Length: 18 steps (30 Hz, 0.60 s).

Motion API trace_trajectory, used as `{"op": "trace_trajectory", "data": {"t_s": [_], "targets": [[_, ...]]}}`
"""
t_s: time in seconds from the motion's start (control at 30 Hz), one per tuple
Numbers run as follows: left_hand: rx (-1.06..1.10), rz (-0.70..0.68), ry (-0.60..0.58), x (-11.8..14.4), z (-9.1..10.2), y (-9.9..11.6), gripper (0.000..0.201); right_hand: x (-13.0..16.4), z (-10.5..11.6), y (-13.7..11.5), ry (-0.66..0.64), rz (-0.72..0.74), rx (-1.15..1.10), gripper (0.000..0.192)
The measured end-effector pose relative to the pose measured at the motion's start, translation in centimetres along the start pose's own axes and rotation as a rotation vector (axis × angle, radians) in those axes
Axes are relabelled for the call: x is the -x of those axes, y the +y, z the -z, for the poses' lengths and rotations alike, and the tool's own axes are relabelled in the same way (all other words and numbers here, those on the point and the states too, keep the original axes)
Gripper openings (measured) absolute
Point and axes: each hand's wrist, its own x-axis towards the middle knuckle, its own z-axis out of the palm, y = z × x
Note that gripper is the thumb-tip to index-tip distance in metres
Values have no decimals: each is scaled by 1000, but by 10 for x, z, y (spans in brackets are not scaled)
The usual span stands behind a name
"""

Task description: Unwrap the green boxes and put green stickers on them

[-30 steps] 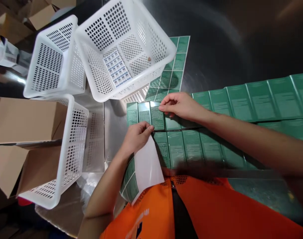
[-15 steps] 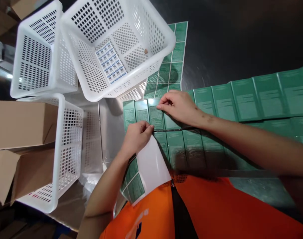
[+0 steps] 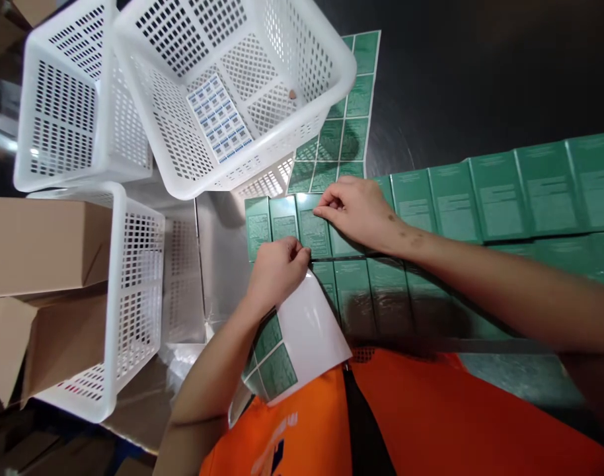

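My left hand [image 3: 278, 272] is closed in a pinch on a sheet of green stickers [image 3: 277, 372], which curls over and shows its blank white side. The sheet hangs down against the front of my orange top. My right hand [image 3: 356, 213] is also closed, thumb against index finger, at the side of a green box [image 3: 313, 231] in the upper row. Whatever lies between those fingertips is too small to make out. Two more green boxes [image 3: 284, 217] stand to the left, with printed panels on their faces. A lower row of green boxes [image 3: 354, 291] runs beneath my right forearm.
Another green sticker sheet [image 3: 354, 99] lies behind the rows, partly beneath a white basket [image 3: 262, 149] holding a sheet of small printed labels [image 3: 219, 118]. More white baskets [image 3: 116, 297] and cardboard boxes [image 3: 34, 244] stand at the left. The rows of boxes extend rightwards on the dark table.
Both hands keep nearly the same place and grip. The sticker sheet under my left hand has shifted slightly to the right, and the whole view has tilted a little.
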Motion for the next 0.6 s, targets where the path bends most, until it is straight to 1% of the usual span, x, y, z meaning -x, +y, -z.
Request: {"op": "trace_trajectory", "data": {"t_s": [0.07, 0.13, 0.17, 0.23, 0.27, 0.33, 0.4, 0.47, 0.53, 0.57, 0.6], "targets": [[-97, 6, -18, 0, 2, 3, 25, 1, -1, 0, 36, 2, -15, 14], [-165, 0, -60, 1, 5, 4, 25, 3, 0, -1, 74, -11, -43, 20], [-178, -6, -83, 2, 6, 3, 24, 3, 0, -2, 84, -19, -49, 24], [-163, -12, -97, 8, 9, 0, 22, 4, 1, -4, 80, -37, -37, 27], [-142, -7, -80, 12, 11, -3, 21, 5, 0, -4, 73, -40, -24, 26], [-82, 12, -4, 22, 17, -12, 24, 5, -2, -5, 66, -23, -3, 27], [-27, 50, 103, 35, 25, -24, 30, 5, -4, -5, 63, 18, 1, 25], [-5, 112, 207, 47, 35, -39, 35, 8, 0, -6, 30, 49, -42, 20], [-39, 195, 282, 59, 44, -57, 39, 16, 16, -8, -33, 49, -131, 18], [-72, 237, 299, 63, 47, -66, 41, 23, 28, -7, -39, 46, -156, 17], [-105, 272, 299, 65, 49, -74, 43, 32, 44, -6, -10, 39, -141, 18]]}}
